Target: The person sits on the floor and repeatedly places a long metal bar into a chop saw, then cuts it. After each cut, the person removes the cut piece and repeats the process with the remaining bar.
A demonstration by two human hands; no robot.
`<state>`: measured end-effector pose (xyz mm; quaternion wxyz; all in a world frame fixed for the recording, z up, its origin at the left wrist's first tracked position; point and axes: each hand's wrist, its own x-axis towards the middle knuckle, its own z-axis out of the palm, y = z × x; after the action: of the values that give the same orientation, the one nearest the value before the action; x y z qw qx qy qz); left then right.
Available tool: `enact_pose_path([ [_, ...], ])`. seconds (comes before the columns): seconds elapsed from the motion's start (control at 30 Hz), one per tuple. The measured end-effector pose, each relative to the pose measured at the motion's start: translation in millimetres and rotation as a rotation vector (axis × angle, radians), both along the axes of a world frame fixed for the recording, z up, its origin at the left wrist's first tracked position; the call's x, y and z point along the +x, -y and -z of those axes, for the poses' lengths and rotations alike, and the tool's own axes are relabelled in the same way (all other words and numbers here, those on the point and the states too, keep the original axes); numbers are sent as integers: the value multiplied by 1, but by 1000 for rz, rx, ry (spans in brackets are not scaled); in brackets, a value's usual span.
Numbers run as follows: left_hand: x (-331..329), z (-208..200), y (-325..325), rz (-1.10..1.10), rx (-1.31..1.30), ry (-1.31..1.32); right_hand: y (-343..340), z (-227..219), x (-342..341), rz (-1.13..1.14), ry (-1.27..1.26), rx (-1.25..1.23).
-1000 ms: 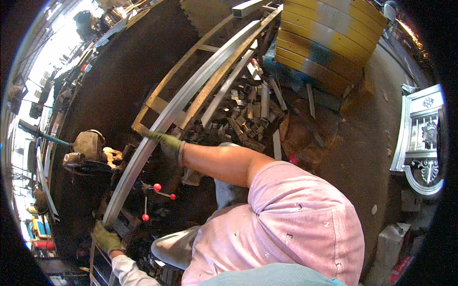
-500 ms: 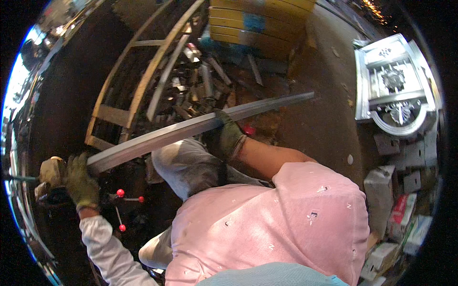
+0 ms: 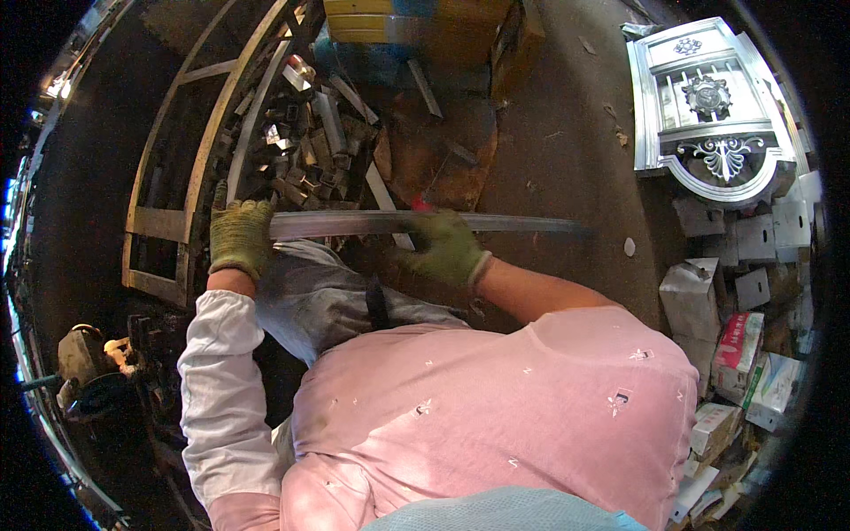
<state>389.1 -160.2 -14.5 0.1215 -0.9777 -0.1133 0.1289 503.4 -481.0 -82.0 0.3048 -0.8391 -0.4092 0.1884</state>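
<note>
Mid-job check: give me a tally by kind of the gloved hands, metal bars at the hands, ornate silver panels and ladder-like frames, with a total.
Gloved hands: 2 (left hand, right hand)
Metal bar at the hands: 1
Ornate silver panel: 1
Ladder-like frame: 1
Total: 5

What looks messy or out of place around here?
The heap of offcuts beyond the held metal bar looks untidy: pieces point every way, and one loose strip lies apart from it.

Long, slender, silvery metal bar (image 3: 341,223), held crosswise, nearly level, right end blurred
</note>
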Motion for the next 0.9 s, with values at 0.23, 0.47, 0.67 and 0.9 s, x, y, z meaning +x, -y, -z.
enact_pose_path([
  [0.23,-14,4,3,78,133,258,-75,66,36,-108,88,-170],
  [0.47,-165,-37,-40,-349,-189,611,-34,164,96,-27,-128,-612],
  [0.67,-314,-29,6,-829,-183,647,58,306,101,212,-6,-893],
  [0.9,-435,6,71,-1262,-156,510,4,316,169,206,-15,-876],
])
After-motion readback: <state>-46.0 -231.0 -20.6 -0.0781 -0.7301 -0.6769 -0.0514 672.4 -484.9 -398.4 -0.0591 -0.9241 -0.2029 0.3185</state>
